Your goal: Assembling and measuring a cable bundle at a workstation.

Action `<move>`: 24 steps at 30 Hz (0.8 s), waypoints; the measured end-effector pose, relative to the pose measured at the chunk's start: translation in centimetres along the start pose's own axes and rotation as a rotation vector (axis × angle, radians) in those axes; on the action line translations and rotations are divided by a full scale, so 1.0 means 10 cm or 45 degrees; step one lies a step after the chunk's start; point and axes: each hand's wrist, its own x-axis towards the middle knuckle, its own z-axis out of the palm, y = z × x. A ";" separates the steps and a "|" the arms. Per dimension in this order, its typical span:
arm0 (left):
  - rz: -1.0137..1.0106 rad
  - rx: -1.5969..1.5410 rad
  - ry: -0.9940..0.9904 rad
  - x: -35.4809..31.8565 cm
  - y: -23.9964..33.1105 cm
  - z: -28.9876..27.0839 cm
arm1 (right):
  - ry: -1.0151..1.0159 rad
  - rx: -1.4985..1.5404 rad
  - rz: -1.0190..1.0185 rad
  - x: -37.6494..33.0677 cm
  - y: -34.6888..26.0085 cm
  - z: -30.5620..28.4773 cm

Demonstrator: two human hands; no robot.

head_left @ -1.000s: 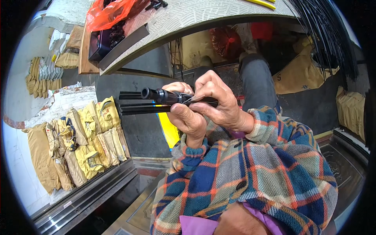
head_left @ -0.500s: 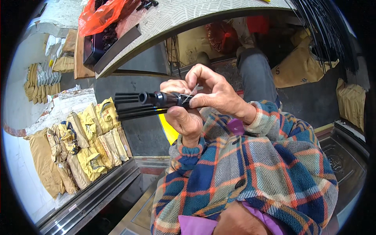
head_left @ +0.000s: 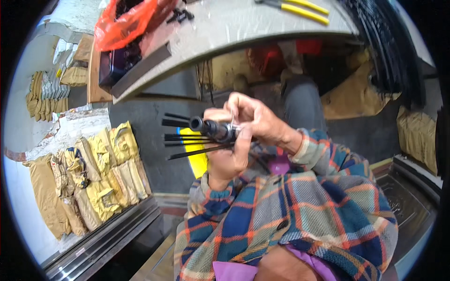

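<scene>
My left hand point(head_left: 225, 166) is wrapped round a black ringed tube point(head_left: 215, 130) with a hollow open end. Several thin black rods point(head_left: 187, 139) stick out to the left alongside that tube, held in the same grip. My right hand point(head_left: 265, 122) is closed at the tube's right part, thumb and fingers pinching a thin pale wire-like strand point(head_left: 232, 118). This strand lies across the bundle; where its ends run is hidden by my fingers.
Beyond my hands is a curved table point(head_left: 225, 28) with yellow-handled pliers point(head_left: 304, 10), small black parts point(head_left: 180, 16) and a red plastic bag point(head_left: 124, 28). Long black rods point(head_left: 389, 51) hang at the right. Brown paper packets point(head_left: 101, 180) lie at left, a yellow object point(head_left: 197, 159) beneath my hands.
The bundle and both hands have shifted a little right and down in view, and the rods have fanned apart. The strand now stands more upright. The yellow-handled pliers have come into view.
</scene>
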 end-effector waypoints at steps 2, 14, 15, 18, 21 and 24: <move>-0.025 0.088 0.051 0.00 -0.01 0.00 | -0.155 -0.129 0.141 0.04 -0.10 -0.13; -0.220 -0.032 -0.130 0.12 -0.16 0.22 | 0.692 -3.087 -0.562 0.40 -1.79 -1.07; -0.210 -0.034 -0.121 0.11 -0.14 0.17 | 0.604 -3.158 -0.695 0.42 -1.80 -1.08; -0.362 -0.106 -0.149 0.05 -0.08 0.07 | 0.607 -3.230 -0.805 0.47 -1.79 -1.04; -0.274 -0.232 -0.108 -0.02 -0.04 -0.02 | 0.982 -2.484 -0.503 0.30 -1.66 -0.90; -0.270 -0.197 -0.153 -0.03 -0.11 -0.10 | 0.535 -1.833 -0.562 -0.03 -1.28 -0.52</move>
